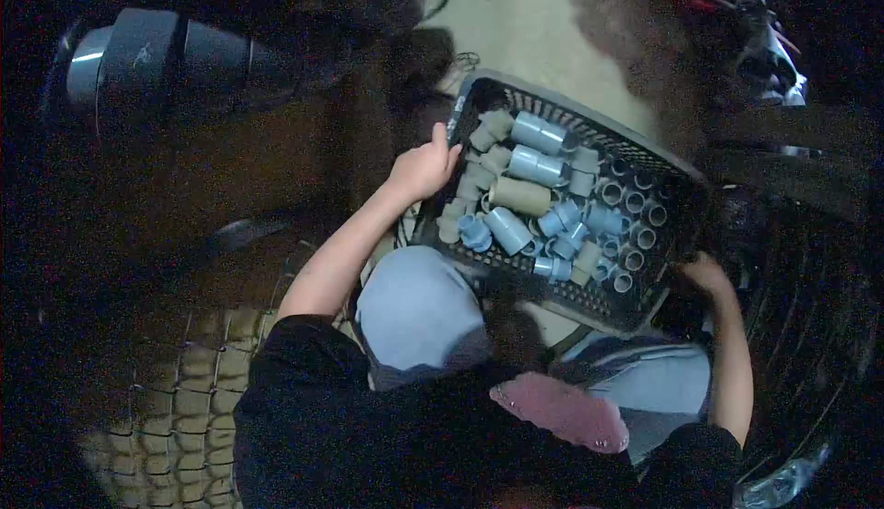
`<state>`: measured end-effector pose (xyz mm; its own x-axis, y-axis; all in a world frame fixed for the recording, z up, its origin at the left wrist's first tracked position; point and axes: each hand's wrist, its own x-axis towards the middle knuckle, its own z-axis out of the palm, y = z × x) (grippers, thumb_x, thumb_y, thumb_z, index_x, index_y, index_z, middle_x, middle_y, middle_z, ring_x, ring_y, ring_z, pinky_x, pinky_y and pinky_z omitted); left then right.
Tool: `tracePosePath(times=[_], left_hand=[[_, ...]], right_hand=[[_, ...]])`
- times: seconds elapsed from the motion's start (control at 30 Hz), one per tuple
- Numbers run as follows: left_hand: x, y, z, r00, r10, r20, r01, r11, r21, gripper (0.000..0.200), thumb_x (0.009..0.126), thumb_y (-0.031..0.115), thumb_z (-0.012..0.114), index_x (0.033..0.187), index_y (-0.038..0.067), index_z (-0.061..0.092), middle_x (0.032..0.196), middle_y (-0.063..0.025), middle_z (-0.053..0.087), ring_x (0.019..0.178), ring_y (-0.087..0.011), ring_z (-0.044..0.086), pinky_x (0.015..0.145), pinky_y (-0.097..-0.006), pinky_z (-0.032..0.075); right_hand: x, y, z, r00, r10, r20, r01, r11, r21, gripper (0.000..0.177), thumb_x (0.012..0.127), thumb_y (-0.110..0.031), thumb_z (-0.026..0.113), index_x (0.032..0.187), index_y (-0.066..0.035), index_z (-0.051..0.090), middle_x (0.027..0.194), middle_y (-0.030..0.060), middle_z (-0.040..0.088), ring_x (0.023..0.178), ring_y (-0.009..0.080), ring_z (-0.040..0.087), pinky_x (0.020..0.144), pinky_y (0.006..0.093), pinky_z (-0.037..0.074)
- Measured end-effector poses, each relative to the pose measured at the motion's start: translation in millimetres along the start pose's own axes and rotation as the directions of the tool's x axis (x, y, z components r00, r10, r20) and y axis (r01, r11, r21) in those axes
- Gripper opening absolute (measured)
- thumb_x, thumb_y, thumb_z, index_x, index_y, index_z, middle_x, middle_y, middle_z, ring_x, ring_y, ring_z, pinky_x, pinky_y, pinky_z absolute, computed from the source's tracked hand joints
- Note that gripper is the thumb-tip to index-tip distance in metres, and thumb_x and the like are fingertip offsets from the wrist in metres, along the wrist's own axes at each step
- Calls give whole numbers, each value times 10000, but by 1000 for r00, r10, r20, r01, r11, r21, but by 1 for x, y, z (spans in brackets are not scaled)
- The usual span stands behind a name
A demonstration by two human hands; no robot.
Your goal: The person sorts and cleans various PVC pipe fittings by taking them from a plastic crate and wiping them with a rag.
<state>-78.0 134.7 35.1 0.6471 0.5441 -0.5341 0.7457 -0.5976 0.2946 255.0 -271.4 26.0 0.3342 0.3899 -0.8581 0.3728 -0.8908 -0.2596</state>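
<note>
A black plastic basket [589, 115] with slotted walls is held tilted in front of my knees. My left hand [424, 168] grips its left end, the thumb pointing up along the rim. At the opposite end my right hand [704, 274] is closed on the basket's lower right side; its fingertips are partly hidden in shadow. Inside lie several blue pipe fittings [538, 166], some long, some short. A beige pipe coupling [520, 197] rests among them, with grey fittings [497, 124] along the left wall. Several ring-ended fittings [635, 201] stand in rows toward the right.
Pale floor [516, 21] shows beyond the basket. A large dark cylindrical machine part [147, 58] stands at upper left. Wire mesh [198, 380] lies at lower left. Cluttered items [769, 62] sit at upper right, and a dark ribbed object [820, 279] is beside my right arm.
</note>
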Motion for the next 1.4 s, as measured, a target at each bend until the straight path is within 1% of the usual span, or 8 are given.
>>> tracePosePath(times=[0.1, 0.2, 0.3, 0.43, 0.53, 0.83, 1.07, 1.4], left_hand=[[2, -4, 18, 996, -36, -78, 34, 999, -25, 379, 933, 350, 397, 1020, -11, 319, 702, -279, 599, 647, -452, 593, 570, -535, 474], [-2, 6, 21, 985, -127, -120, 127, 992, -9, 356, 914, 338, 446, 1003, 5, 355, 750, -264, 616, 678, -420, 616, 594, -504, 501], [2, 12, 16, 986, -167, -31, 165, 985, -54, 368, 914, 339, 450, 1027, 1, 357, 787, -248, 622, 759, -442, 609, 659, -513, 494], [-29, 45, -18, 984, -166, -70, 168, 985, 29, 341, 926, 320, 428, 1026, 2, 358, 834, -267, 614, 796, -441, 601, 685, -511, 485], [-49, 61, -50, 986, -141, -88, 145, 988, 49, 338, 930, 310, 422, 1018, -9, 352, 831, -283, 606, 783, -460, 588, 678, -523, 477], [-96, 77, -50, 963, -231, -138, 230, 973, -26, 332, 931, 311, 407, 1014, -7, 353, 844, -316, 589, 817, -475, 572, 711, -541, 446], [-104, 75, -47, 952, -262, -161, 254, 965, -66, 349, 928, 295, 419, 1067, -20, 358, 836, -309, 588, 787, -475, 569, 695, -537, 441], [-117, 95, -53, 921, -204, -331, 226, 974, 29, 360, 928, 305, 417, 1079, -21, 408, 837, -299, 596, 780, -473, 570, 682, -522, 450]], right_hand=[[28, 10, -15, 985, 162, -60, -167, 982, -86, 541, 782, -337, 636, 1170, 27, 535, 1126, 203, 592, 1021, 308, 580, 847, 369, 462], [40, 27, 1, 985, 98, -143, -135, 951, -279, 599, 766, -428, 640, 1120, 46, 548, 1040, 239, 611, 936, 342, 613, 811, 395, 484], [39, 19, 3, 966, 238, -106, -250, 960, -129, 663, 774, -514, 602, 1144, 32, 537, 1110, 253, 579, 1043, 349, 568, 862, 405, 460], [42, 30, 12, 925, 135, -356, -185, 977, -110, 652, 753, -539, 614, 1155, -29, 550, 1097, 193, 604, 1014, 317, 586, 851, 393, 454], [30, 11, -20, 973, 186, -139, -196, 979, -59, 623, 766, -512, 610, 1152, -27, 550, 1089, 197, 608, 1006, 322, 588, 850, 386, 451], [-70, -24, -40, 918, 96, -384, 9, 965, 262, 430, 787, -396, 593, 1035, -45, 603, 1008, 195, 630, 972, 347, 591, 842, 387, 459], [-116, -58, -42, 810, 185, -557, -17, 956, 293, 485, 777, -438, 586, 1035, -27, 589, 948, 263, 614, 937, 412, 575, 823, 446, 456], [-122, -41, -15, 619, 63, -783, 262, 923, 282, 458, 761, -413, 655, 901, 20, 594, 816, 229, 627, 808, 385, 611, 704, 412, 480]])
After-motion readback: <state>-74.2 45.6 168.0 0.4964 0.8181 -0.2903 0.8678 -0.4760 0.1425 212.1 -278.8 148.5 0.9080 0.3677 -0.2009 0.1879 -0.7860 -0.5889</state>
